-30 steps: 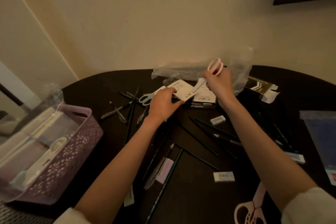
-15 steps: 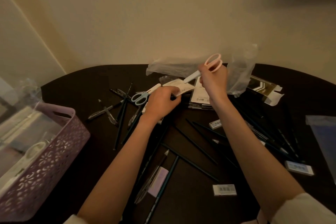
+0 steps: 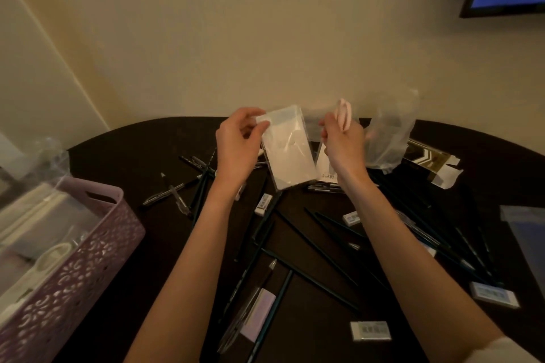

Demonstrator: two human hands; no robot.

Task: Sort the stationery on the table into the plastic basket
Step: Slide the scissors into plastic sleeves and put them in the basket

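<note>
A dark rounded table point(image 3: 153, 162) is filling the lower frame, littered with pencils and erasers, under a beige wall point(image 3: 265, 23). At centre, the left hand point(image 3: 239, 147) is pinching a clear packet point(image 3: 287, 150); the right hand point(image 3: 343, 141) is gripping pink scissors point(image 3: 343, 112). The purple basket point(image 3: 76, 259) is sitting at lower left.

Clear plastic packet point(image 3: 287, 150) held upright above counter point(image 3: 153, 141), pinched at top corner by left hand point(image 3: 239, 144). Pink-handled scissors point(image 3: 343, 113) gripped in right hand point(image 3: 343, 143). Lilac plastic basket point(image 3: 76, 259) at left, part-filled. Pencils point(image 3: 309, 277) and erasers point(image 3: 370, 330) scattered flat on counter.
</note>
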